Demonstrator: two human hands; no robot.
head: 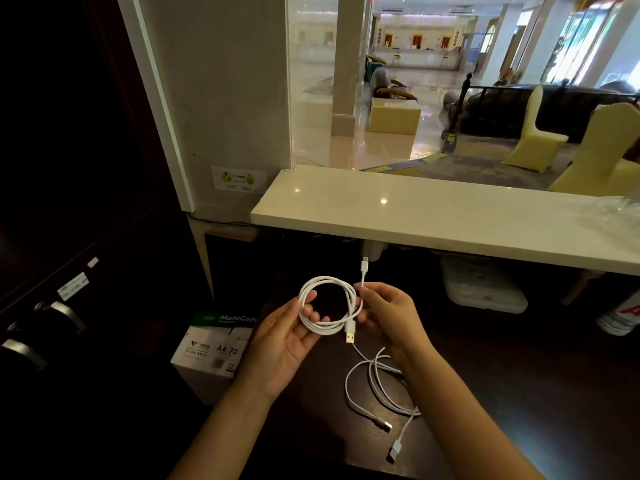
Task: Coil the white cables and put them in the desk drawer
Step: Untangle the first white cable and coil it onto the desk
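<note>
Now both hands hold coiled white cable [327, 306]; second cable [377, 393] loose on desk [502, 393].

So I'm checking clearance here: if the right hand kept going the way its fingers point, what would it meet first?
The right hand points left, toward the coiled cable it already pinches; just past that is the left hand, though depth is hard to judge.

The white paper box [214, 344] beside the desk reads "MultiCopy", "A4" and "70".
</note>
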